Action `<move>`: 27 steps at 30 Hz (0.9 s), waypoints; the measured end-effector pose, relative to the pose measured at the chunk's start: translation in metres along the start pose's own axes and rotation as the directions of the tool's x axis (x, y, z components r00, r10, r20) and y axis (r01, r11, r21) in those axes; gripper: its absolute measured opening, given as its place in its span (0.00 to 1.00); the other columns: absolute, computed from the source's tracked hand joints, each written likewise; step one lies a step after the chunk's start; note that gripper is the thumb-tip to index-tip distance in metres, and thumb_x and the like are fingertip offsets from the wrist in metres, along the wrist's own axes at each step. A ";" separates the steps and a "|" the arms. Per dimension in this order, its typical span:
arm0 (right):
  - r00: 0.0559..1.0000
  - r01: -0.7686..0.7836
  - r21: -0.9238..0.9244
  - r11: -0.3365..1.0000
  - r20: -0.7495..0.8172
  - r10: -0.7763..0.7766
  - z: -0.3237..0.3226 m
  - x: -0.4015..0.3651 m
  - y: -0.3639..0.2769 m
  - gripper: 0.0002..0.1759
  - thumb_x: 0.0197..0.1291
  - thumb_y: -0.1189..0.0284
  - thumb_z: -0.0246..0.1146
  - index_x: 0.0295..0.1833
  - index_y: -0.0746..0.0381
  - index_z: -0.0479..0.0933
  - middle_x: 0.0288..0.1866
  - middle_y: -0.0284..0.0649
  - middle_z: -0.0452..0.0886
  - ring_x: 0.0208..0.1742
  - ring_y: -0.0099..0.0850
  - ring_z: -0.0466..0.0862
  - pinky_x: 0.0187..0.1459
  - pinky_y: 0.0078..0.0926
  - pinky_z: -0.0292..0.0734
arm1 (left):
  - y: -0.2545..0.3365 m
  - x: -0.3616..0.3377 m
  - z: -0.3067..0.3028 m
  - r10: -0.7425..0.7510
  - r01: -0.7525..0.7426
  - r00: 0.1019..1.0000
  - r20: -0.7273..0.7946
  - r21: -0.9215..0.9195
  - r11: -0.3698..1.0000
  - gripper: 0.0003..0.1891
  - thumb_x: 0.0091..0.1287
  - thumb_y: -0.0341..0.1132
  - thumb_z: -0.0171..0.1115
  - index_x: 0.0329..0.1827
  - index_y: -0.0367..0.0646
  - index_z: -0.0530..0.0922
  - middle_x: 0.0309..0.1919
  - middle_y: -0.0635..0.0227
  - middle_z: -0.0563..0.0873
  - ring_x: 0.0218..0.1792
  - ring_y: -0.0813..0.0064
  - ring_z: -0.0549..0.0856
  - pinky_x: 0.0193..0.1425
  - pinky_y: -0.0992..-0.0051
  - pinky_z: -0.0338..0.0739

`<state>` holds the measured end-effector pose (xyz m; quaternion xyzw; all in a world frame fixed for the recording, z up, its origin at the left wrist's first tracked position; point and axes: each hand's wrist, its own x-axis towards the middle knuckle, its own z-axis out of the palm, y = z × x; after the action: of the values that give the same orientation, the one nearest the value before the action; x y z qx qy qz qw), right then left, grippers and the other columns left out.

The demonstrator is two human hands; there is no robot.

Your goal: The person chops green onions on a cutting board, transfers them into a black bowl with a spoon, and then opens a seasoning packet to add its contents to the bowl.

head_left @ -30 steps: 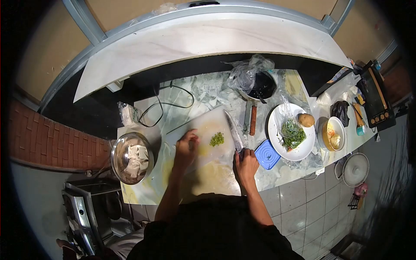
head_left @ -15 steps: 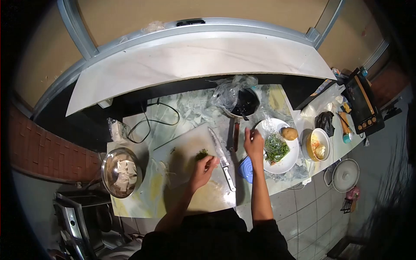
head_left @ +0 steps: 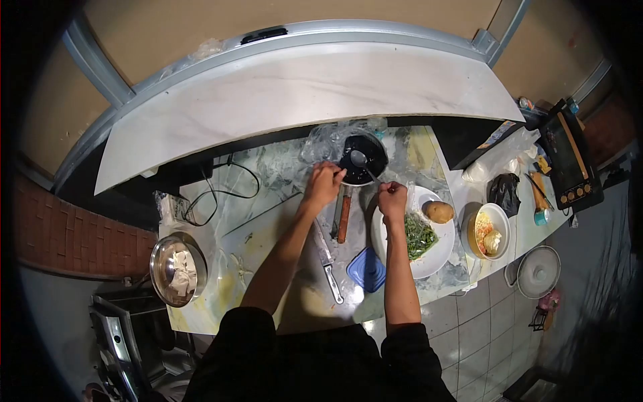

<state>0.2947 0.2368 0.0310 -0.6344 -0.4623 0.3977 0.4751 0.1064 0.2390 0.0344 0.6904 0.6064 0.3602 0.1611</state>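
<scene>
My right hand (head_left: 393, 199) is closed around the handle of a metal spoon (head_left: 358, 159), whose bowl is over the dark inside of a saucepan (head_left: 375, 177). My left hand (head_left: 324, 184) is at the pan's near left rim, fingers bent together; what they hold, if anything, is hidden. The pan's wooden handle (head_left: 344, 220) points toward me. A knife (head_left: 329, 268) with a white handle lies beneath my left forearm, on the pale cutting board (head_left: 268, 231). Right of the pan, a white plate (head_left: 442, 251) holds chopped greens (head_left: 420, 239) and a potato (head_left: 439, 212).
A blue lid (head_left: 366, 269) lies by the plate. On the left stands a steel bowl (head_left: 158, 268) with white pieces, near a black cable (head_left: 213, 191). At right are a bowl of shredded food (head_left: 488, 231) and a black bag (head_left: 503, 194). Clear plastic (head_left: 318, 146) bunches beside the pan.
My left hand has moved from the greens on the cutting board up to the pan's rim. My right hand has taken the spoon, whose bowl now shows over the pan.
</scene>
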 end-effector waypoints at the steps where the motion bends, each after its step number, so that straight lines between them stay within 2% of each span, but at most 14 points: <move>1: 0.987 0.139 -0.185 0.973 -0.059 -0.152 -0.006 -0.004 -0.011 0.06 0.52 0.78 0.60 0.26 0.69 0.73 0.19 0.44 0.77 0.23 0.28 0.78 0.25 0.30 0.69 | -0.007 0.004 -0.002 -0.003 0.003 1.000 0.007 0.002 1.000 0.14 0.61 0.38 0.62 0.43 0.37 0.80 0.39 0.54 0.81 0.46 0.52 0.78 0.57 0.60 0.70; 2: 0.969 0.226 -0.221 0.949 -0.047 -0.242 -0.006 0.003 -0.003 0.05 0.52 0.78 0.60 0.30 0.69 0.73 0.21 0.51 0.78 0.25 0.41 0.81 0.29 0.36 0.72 | -0.013 0.008 -0.003 0.028 -0.026 0.999 -0.021 0.089 0.996 0.16 0.60 0.39 0.64 0.45 0.38 0.79 0.42 0.55 0.81 0.46 0.53 0.79 0.56 0.62 0.70; 3: 0.970 0.220 -0.221 0.950 -0.051 -0.237 -0.008 0.003 -0.005 0.05 0.52 0.78 0.60 0.30 0.69 0.73 0.21 0.51 0.78 0.25 0.41 0.81 0.29 0.36 0.72 | -0.016 0.012 -0.003 0.065 -0.055 0.997 -0.048 0.175 0.983 0.18 0.58 0.40 0.65 0.48 0.39 0.79 0.44 0.57 0.81 0.46 0.54 0.79 0.56 0.63 0.70; 4: 0.956 0.261 -0.294 0.919 -0.055 -0.289 -0.008 0.002 -0.015 0.05 0.52 0.78 0.60 0.30 0.69 0.73 0.22 0.53 0.78 0.27 0.47 0.81 0.30 0.39 0.73 | -0.011 0.018 -0.008 0.004 -0.011 1.000 0.029 0.252 0.968 0.24 0.55 0.40 0.68 0.53 0.40 0.75 0.48 0.59 0.79 0.49 0.55 0.77 0.56 0.62 0.71; 6: 0.945 0.287 -0.394 0.873 -0.030 -0.325 -0.009 -0.002 -0.038 0.06 0.54 0.77 0.60 0.30 0.69 0.71 0.24 0.56 0.78 0.31 0.55 0.80 0.31 0.45 0.73 | -0.002 0.026 -0.010 -0.021 0.020 1.000 -0.001 0.315 0.949 0.25 0.55 0.40 0.68 0.54 0.40 0.74 0.48 0.60 0.79 0.51 0.55 0.76 0.56 0.62 0.71; 8: 0.930 0.312 -0.415 0.855 -0.049 -0.364 -0.009 -0.001 -0.042 0.06 0.54 0.77 0.60 0.30 0.69 0.71 0.24 0.57 0.78 0.31 0.55 0.80 0.31 0.45 0.72 | -0.002 0.035 -0.007 -0.040 0.050 0.999 -0.034 0.376 0.925 0.26 0.55 0.41 0.69 0.54 0.40 0.73 0.48 0.60 0.78 0.52 0.56 0.76 0.55 0.61 0.71; 11: 0.908 0.337 -0.436 0.834 -0.083 -0.410 -0.009 -0.001 -0.046 0.06 0.54 0.79 0.60 0.30 0.69 0.70 0.23 0.58 0.77 0.29 0.55 0.80 0.30 0.45 0.72 | -0.006 0.045 0.007 -0.140 0.134 0.990 -0.016 0.401 0.906 0.25 0.53 0.34 0.66 0.56 0.41 0.73 0.46 0.56 0.78 0.50 0.54 0.75 0.54 0.59 0.72; 13: 0.910 0.345 -0.379 0.858 -0.087 -0.404 -0.007 0.000 -0.044 0.05 0.53 0.79 0.60 0.31 0.69 0.70 0.23 0.57 0.77 0.29 0.55 0.80 0.30 0.44 0.72 | 0.003 0.049 0.017 -0.280 0.269 0.959 -0.049 0.477 0.837 0.24 0.53 0.36 0.68 0.53 0.41 0.74 0.43 0.57 0.79 0.51 0.54 0.75 0.54 0.59 0.72; 14: 0.911 0.343 -0.381 0.858 -0.086 -0.403 -0.005 0.001 -0.043 0.05 0.53 0.79 0.60 0.31 0.69 0.70 0.23 0.57 0.77 0.29 0.55 0.80 0.30 0.44 0.72 | 0.004 0.050 0.019 -0.282 0.270 0.958 -0.047 0.476 0.837 0.24 0.53 0.36 0.68 0.53 0.41 0.74 0.43 0.57 0.79 0.51 0.54 0.75 0.54 0.59 0.72; 16: 0.915 0.350 -0.262 0.899 -0.110 -0.388 -0.003 0.002 -0.040 0.04 0.53 0.80 0.60 0.32 0.69 0.71 0.23 0.56 0.77 0.29 0.54 0.80 0.30 0.42 0.72 | 0.010 0.051 0.017 -0.155 0.167 0.985 -0.072 0.600 0.783 0.16 0.49 0.26 0.60 0.44 0.41 0.78 0.43 0.57 0.79 0.48 0.55 0.76 0.50 0.60 0.72; 19: 0.944 0.283 -0.305 0.910 -0.083 -0.321 -0.001 0.004 -0.029 0.05 0.53 0.80 0.60 0.33 0.69 0.71 0.23 0.55 0.77 0.29 0.54 0.80 0.30 0.41 0.72 | -0.015 0.056 0.024 -0.074 0.114 0.993 -0.092 0.591 0.798 0.12 0.49 0.27 0.60 0.39 0.42 0.79 0.39 0.58 0.80 0.47 0.56 0.77 0.49 0.60 0.72; 23: 0.940 0.311 -0.263 0.913 -0.055 -0.336 0.000 0.007 -0.016 0.06 0.54 0.78 0.61 0.35 0.68 0.71 0.23 0.55 0.77 0.29 0.54 0.80 0.30 0.42 0.72 | -0.042 0.057 0.026 0.000 0.046 0.996 -0.085 0.535 0.844 0.13 0.54 0.33 0.65 0.42 0.42 0.77 0.37 0.56 0.81 0.44 0.51 0.77 0.48 0.57 0.70; 26: 0.948 0.285 -0.363 0.887 -0.028 -0.316 0.003 0.011 -0.010 0.09 0.55 0.73 0.63 0.37 0.67 0.72 0.24 0.56 0.78 0.30 0.55 0.80 0.32 0.45 0.73 | -0.033 0.058 0.020 -0.080 0.115 0.992 -0.100 0.426 0.897 0.10 0.53 0.30 0.64 0.39 0.43 0.77 0.35 0.57 0.81 0.44 0.53 0.78 0.48 0.58 0.70; 27: 0.934 0.316 -0.484 0.816 0.009 -0.357 0.002 0.011 -0.011 0.10 0.55 0.71 0.64 0.38 0.66 0.73 0.25 0.57 0.78 0.31 0.56 0.80 0.33 0.47 0.73 | -0.031 0.056 0.019 -0.059 0.106 0.987 -0.148 0.337 0.936 0.11 0.53 0.28 0.63 0.40 0.42 0.78 0.35 0.57 0.81 0.44 0.53 0.78 0.48 0.58 0.70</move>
<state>0.2932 0.2490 0.0403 -0.6557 -0.6308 0.1545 0.3851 0.0974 0.3033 0.0183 0.6557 0.6979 0.2878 0.0115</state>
